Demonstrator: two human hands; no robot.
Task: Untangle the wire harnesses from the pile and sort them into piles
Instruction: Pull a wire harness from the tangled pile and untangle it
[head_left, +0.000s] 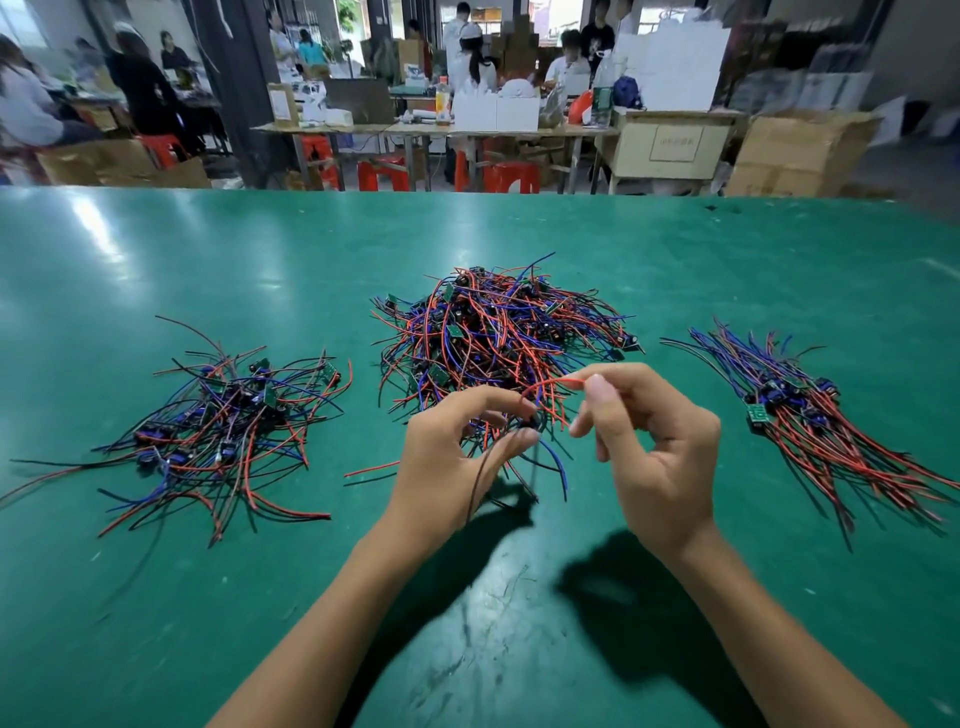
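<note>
Just in front of the central tangle (498, 332), left hand (457, 447) pinches one harness's dark body (530, 423), right hand (649, 441) pinches its red lead (550, 387) arcing rightward; combed pile (831, 426) lies nearer the right.

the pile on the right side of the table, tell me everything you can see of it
The right pile is a bundle of wire harnesses lying on the green table, apart from the big tangled middle pile and from both hands. Its thin red, blue and black wires run roughly parallel, far neater than the other piles. Small dark components cluster near its middle, and one small green circuit board shows at its near-left edge. Blue and black wire ends fan up and left; mostly red ones trail down to the right. Nothing but the table touches it.
</note>
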